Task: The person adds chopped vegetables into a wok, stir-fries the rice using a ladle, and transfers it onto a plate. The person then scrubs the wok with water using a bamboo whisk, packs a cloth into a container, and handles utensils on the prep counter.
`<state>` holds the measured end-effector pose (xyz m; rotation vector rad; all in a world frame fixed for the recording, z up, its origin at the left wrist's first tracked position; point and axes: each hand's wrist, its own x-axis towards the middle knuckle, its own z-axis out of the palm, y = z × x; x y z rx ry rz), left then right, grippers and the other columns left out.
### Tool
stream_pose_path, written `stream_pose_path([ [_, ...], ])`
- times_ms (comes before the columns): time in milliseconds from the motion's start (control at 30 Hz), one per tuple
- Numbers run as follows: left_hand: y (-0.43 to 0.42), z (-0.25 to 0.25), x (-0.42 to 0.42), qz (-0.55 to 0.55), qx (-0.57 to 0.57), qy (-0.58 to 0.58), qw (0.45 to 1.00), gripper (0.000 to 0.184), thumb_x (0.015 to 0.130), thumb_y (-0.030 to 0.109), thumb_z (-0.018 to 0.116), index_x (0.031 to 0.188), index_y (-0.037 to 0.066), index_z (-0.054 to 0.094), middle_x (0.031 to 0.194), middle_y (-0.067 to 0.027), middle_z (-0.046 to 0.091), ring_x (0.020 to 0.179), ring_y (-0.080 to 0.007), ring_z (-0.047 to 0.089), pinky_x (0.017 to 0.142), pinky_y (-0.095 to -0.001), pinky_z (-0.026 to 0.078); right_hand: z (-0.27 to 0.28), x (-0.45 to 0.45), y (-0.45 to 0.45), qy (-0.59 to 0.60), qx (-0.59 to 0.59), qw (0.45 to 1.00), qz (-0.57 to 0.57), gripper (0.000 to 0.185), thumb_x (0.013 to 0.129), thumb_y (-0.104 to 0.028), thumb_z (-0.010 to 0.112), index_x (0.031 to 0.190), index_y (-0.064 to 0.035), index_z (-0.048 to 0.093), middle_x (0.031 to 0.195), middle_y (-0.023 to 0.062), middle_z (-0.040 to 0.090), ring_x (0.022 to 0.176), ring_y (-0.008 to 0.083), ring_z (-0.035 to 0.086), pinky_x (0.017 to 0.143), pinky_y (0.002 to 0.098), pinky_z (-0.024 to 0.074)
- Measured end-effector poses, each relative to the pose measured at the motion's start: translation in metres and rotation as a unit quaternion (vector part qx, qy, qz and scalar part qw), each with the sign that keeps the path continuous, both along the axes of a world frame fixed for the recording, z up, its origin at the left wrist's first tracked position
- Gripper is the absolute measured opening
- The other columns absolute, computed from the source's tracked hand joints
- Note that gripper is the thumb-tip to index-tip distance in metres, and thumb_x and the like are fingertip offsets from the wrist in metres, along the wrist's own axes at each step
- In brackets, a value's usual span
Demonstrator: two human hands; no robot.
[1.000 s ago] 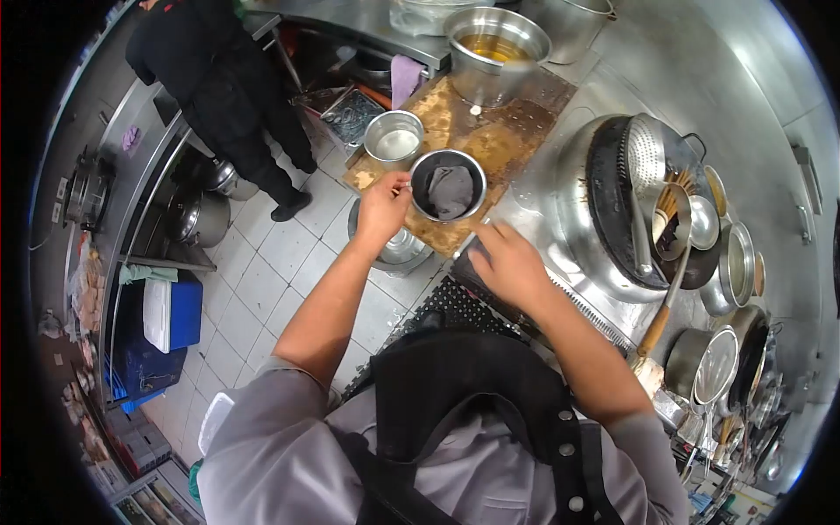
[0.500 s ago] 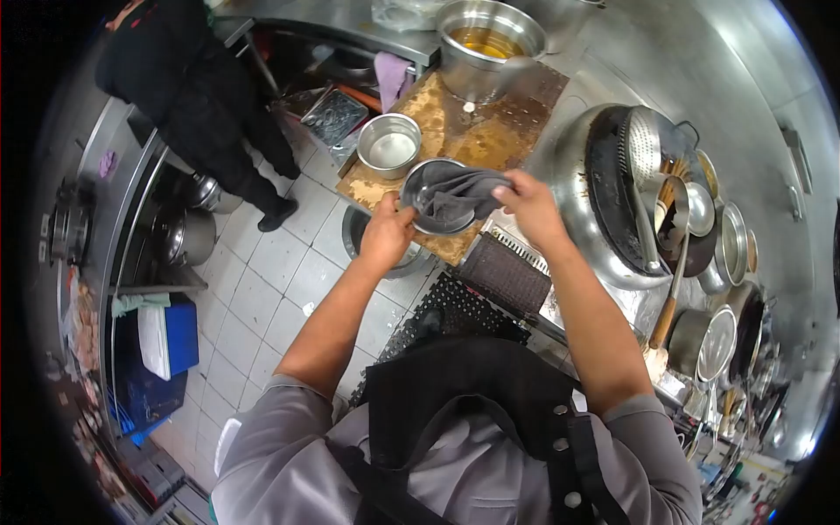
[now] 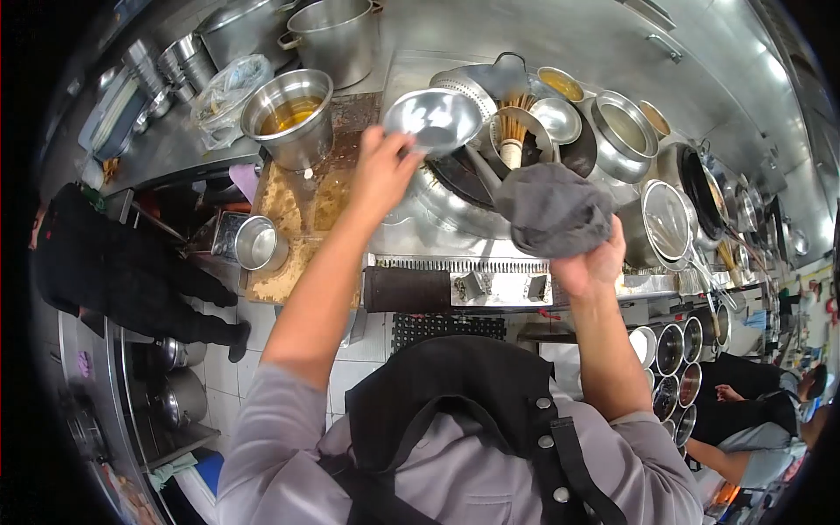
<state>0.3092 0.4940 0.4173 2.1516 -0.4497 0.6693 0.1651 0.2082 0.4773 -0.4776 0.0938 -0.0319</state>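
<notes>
My left hand (image 3: 385,166) grips the near left rim of a shiny metal bowl (image 3: 435,121), which is tilted with its inside towards me. The bowl hangs over the stove, in front of a large wok (image 3: 451,201). In my right hand (image 3: 595,261) lies a bunched dark grey cloth (image 3: 558,210), resting on the palm and fingers, partly hiding them. Bowl and cloth are apart. Behind the cloth are a bundle of bamboo sticks (image 3: 513,131) and a ladle (image 3: 556,120).
A pot of yellow liquid (image 3: 289,118) and a small metal pot (image 3: 261,243) stand on the worn wooden board (image 3: 289,197) at left. Strainers (image 3: 665,219) and pans crowd the right. One person in black (image 3: 122,262) stands at left, another (image 3: 752,402) at lower right.
My view has turned right towards the stove. The cloth was in the bowl; now my right hand holds it away to the right, while my left hand holds the bowl over the wok.
</notes>
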Motion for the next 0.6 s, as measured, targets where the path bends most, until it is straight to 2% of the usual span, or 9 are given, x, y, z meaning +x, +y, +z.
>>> stream_pose_path([
  [100,-0.047,0.015,0.032,-0.003,-0.029,-0.048,0.998,0.031,0.089,0.011,0.068,0.12,0.008,0.063,0.093,-0.0137,0.059,0.083,-0.0283,0.062,0.075,-0.0378,0.051,-0.012,-0.035,-0.05,-0.007,-0.009,0.998,-0.054,0.049,0.098,-0.037,0.039,0.13,-0.0046,0.058,0.135,0.0139,0.059,0.126,0.033,0.054,0.112,0.0504,0.0379],
  [200,-0.03,0.038,-0.035,-0.016,-0.055,0.022,0.998,0.035,0.089,0.011,0.069,0.122,0.008,0.062,0.086,-0.0121,0.061,0.08,-0.028,0.062,0.075,-0.0383,0.051,-0.035,-0.082,-0.114,-0.012,-0.082,0.989,-0.123,0.048,0.099,-0.039,0.04,0.13,-0.0062,0.057,0.131,0.0125,0.061,0.124,0.0316,0.055,0.109,0.0494,0.0411],
  [233,-0.006,0.019,-0.049,-0.001,-0.023,0.036,0.999,0.042,0.086,0.012,0.072,0.126,0.007,0.06,0.082,-0.0105,0.062,0.08,-0.0276,0.062,0.076,-0.0412,0.051,-0.035,-0.096,-0.127,-0.131,-0.107,0.986,-0.008,0.045,0.099,-0.038,0.043,0.129,-0.008,0.058,0.132,0.0106,0.06,0.124,0.0297,0.055,0.107,0.0486,0.0428],
  [300,0.055,-0.022,-0.083,0.118,0.004,0.107,0.987,0.045,0.086,0.017,0.072,0.127,0.006,0.059,0.088,-0.0137,0.062,0.083,-0.0316,0.062,0.078,-0.043,0.051,-0.041,-0.127,-0.138,-0.026,-0.098,0.99,-0.094,0.044,0.098,-0.036,0.046,0.129,-0.0072,0.058,0.129,0.0105,0.062,0.123,0.029,0.057,0.108,0.0455,0.0428],
  [333,0.083,-0.046,-0.095,0.186,0.007,0.163,0.969,0.048,0.086,0.022,0.072,0.128,0.005,0.057,0.094,-0.0168,0.062,0.085,-0.0355,0.063,0.079,-0.0447,0.051,-0.031,-0.125,-0.124,0.199,-0.065,0.924,-0.319,0.055,0.096,-0.043,0.049,0.137,-0.0065,0.052,0.142,0.013,0.053,0.132,0.0325,0.049,0.112,0.0507,0.0386],
  [400,0.155,-0.111,-0.114,0.374,0.094,0.092,0.918,0.053,0.084,0.025,0.074,0.13,0.005,0.056,0.105,-0.0186,0.062,0.09,-0.0385,0.062,0.081,-0.0459,0.051,-0.055,-0.148,-0.144,0.237,-0.056,0.917,-0.315,0.052,0.097,-0.043,0.045,0.133,-0.0062,0.057,0.137,0.0136,0.057,0.128,0.0324,0.053,0.111,0.0495,0.0402],
  [467,0.201,-0.131,-0.129,0.47,0.147,0.18,0.852,0.05,0.084,0.027,0.075,0.126,0.008,0.058,0.109,-0.0222,0.059,0.093,-0.042,0.06,0.083,-0.0478,0.051,-0.1,-0.173,-0.173,0.217,-0.088,0.941,-0.245,0.052,0.098,-0.043,0.043,0.131,-0.0055,0.057,0.134,0.0142,0.059,0.125,0.0332,0.055,0.109,0.0501,0.0417],
  [533,0.263,-0.191,-0.125,0.387,0.192,0.106,0.896,0.04,0.082,0.029,0.077,0.114,0.009,0.064,0.101,-0.023,0.056,0.092,-0.0418,0.06,0.082,-0.0482,0.051,-0.115,-0.178,-0.169,0.209,-0.105,0.954,-0.189,0.052,0.098,-0.043,0.043,0.131,-0.0053,0.057,0.133,0.0142,0.059,0.124,0.0332,0.055,0.108,0.0496,0.0426],
  [600,0.26,-0.174,-0.114,0.364,0.168,0.133,0.906,0.026,0.081,0.029,0.077,0.097,0.009,0.069,0.094,-0.0209,0.055,0.09,-0.0415,0.06,0.081,-0.0481,0.05,-0.119,-0.185,-0.157,0.204,-0.112,0.962,-0.14,0.053,0.099,-0.044,0.038,0.129,-0.0048,0.058,0.131,0.014,0.06,0.121,0.0341,0.056,0.105,0.0489,0.0444],
])
